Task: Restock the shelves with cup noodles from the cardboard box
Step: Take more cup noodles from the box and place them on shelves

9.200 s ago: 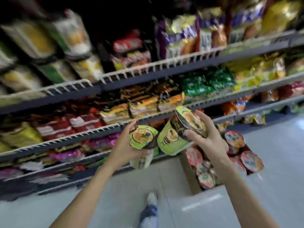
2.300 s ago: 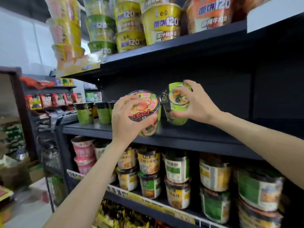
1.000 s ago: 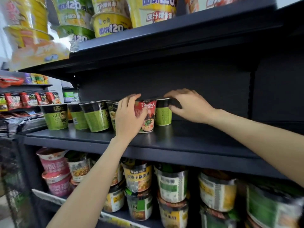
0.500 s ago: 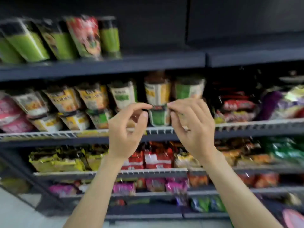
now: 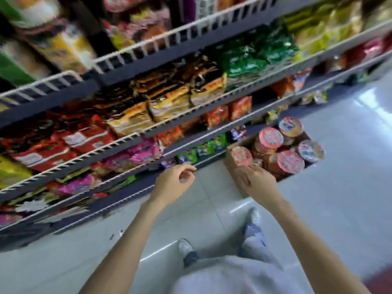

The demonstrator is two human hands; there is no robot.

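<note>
Your empty left hand (image 5: 172, 183), fingers loosely curled, and empty right hand (image 5: 254, 179), fingers relaxed, hover near the brown cardboard box (image 5: 230, 161) of pink-lidded cup noodles (image 5: 290, 161) on the floor beside the shelves (image 5: 118, 143).

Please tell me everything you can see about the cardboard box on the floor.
The cardboard box is plain brown, open at the top, and stands on the pale tiled floor close to the lowest shelf. It holds cup noodles with round pink and red lids, piled loosely and reaching above the rim. Only its near corner and left wall show clearly. The right hand hovers over its near edge; whether it touches the box is unclear. The left hand is apart from it.
</note>
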